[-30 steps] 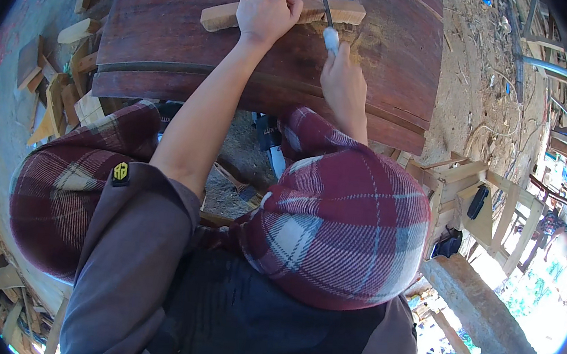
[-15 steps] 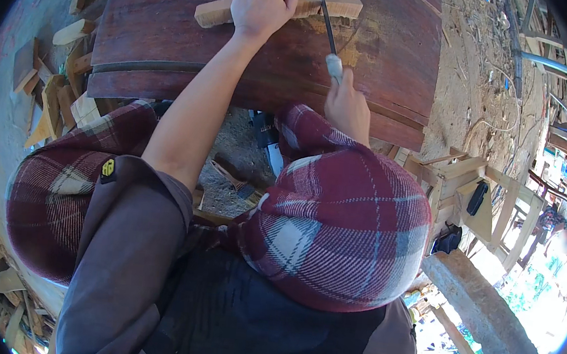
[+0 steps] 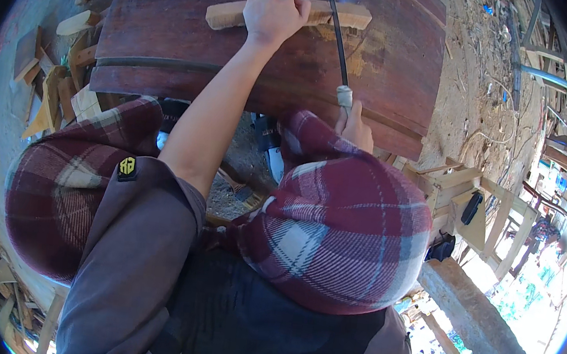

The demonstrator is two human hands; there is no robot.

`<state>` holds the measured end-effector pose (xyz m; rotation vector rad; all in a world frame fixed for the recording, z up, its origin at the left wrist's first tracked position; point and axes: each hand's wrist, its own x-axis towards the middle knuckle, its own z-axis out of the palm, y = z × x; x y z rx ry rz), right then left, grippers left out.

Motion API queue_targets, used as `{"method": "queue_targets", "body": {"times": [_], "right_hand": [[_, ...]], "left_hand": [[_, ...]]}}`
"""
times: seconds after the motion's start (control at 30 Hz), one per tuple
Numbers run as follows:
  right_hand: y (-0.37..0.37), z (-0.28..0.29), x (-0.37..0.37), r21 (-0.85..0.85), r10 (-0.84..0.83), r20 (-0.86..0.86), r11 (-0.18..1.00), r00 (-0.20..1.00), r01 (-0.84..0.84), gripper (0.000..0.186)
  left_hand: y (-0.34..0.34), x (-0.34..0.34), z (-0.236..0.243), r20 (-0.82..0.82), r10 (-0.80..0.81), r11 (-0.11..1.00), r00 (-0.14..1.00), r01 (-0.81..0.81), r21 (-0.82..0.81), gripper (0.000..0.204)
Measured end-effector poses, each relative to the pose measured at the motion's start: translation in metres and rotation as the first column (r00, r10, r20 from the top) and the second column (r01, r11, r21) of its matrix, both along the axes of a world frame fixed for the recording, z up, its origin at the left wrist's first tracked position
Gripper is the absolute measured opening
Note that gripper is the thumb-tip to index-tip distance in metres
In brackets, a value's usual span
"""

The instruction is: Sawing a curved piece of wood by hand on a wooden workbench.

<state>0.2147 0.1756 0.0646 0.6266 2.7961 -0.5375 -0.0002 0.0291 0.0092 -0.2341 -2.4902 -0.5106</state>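
My left hand [image 3: 274, 16] is closed over a pale, rough-sided wooden block [image 3: 353, 16], pressing it lengthwise on a reddish-brown wooden top [image 3: 156, 14]. My right hand [image 3: 355, 126] grips the pale, wrapped handle of a long, thin dark tool [image 3: 340, 42], a file or narrow blade. The tool lies across the block just right of my left hand, with its tip beyond the block's far side. The right forearm is hidden behind my plaid-clad leg [image 3: 343, 230].
Wooden offcuts [image 3: 76, 24] litter the left. At right are a light timber frame [image 3: 457, 180] with a dark object [image 3: 473, 207], a concrete-like slab [image 3: 471, 318] and pipes [image 3: 552, 79]. A person [image 3: 543, 233] is at the far right. Dark footwear [image 3: 265, 131] shows below the top.
The tool and my right hand have drawn down toward me, so the tool's tip is now closer to the block. My left hand still holds the block, slightly shifted in the picture.
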Motion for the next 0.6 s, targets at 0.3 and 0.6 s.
{"method": "queue_targets", "body": {"times": [0.3, 0.6], "right_hand": [[-0.007, -0.003, -0.081, 0.089, 0.174, -0.220, 0.983, 0.960, -0.157, 0.024], [-0.014, -0.010, -0.077, 0.045, 0.102, -0.200, 0.995, 0.974, -0.095, 0.023]], "left_hand": [[-0.001, 0.008, -0.008, -0.148, -0.078, 0.997, 0.986, 0.080, 0.003, 0.026], [0.001, 0.001, -0.001, 0.026, 0.018, 0.999, 1.000, -0.019, 0.033, 0.026]]}}
